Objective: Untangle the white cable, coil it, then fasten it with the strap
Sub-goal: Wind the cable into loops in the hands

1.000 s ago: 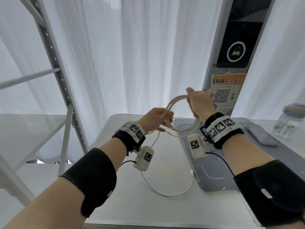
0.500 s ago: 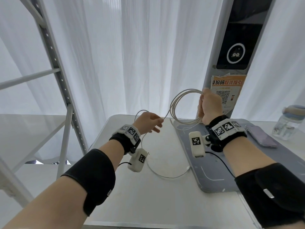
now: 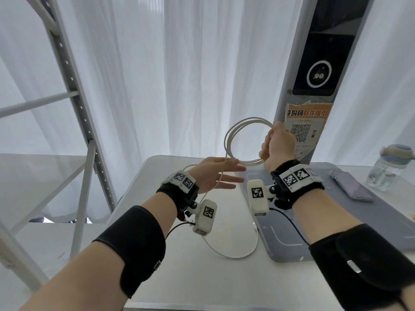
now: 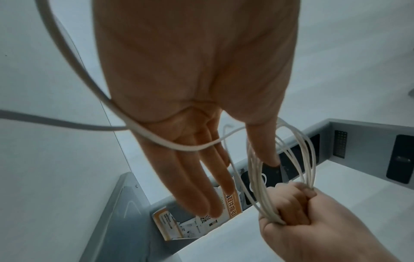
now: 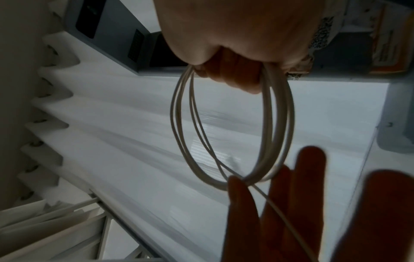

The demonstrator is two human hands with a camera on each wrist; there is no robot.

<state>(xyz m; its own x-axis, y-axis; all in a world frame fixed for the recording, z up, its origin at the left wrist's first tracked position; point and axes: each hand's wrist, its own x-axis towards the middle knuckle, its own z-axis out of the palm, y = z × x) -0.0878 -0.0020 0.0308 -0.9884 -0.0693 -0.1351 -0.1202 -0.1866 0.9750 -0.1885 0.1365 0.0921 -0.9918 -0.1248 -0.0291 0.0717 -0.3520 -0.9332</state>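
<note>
Metal rack (image 3: 74, 122) far left, white curtain (image 3: 179, 75) behind everything.

Left hand (image 3: 212, 173): grip released, fingers straight and spread, palm facing right. Loose run of the white cable (image 3: 229, 144) lies across the base of the fingers (image 4: 201, 177), not pinched; left wrist view shows it draped over the palm side. Fingertips just reach the bottom of the coil in the right wrist view.

Cable tail drops from the left hand to the worktop (image 3: 202, 283), curves in a loop on the surface, and its plug end (image 3: 254, 226) rests just beside the left edge of the grey mat (image 3: 336, 239).

Coil: several turns, roughly round, held up in the air above the far edge of the worktop, between the two hands.

Right hand (image 3: 279, 144): grip clenched on the coil's right side, fingers wrapped round all the turns bundled together. Confirmed in the left wrist view (image 4: 298, 218) and right wrist view (image 5: 235, 44).

Behind the right hand: grey post (image 3: 314, 63) with a black panel and an orange QR notice (image 3: 305, 126).

Right side of the mat: a phone (image 3: 351, 186) lying flat. Water bottle (image 3: 390, 167) stands just past it at the far right.
</note>
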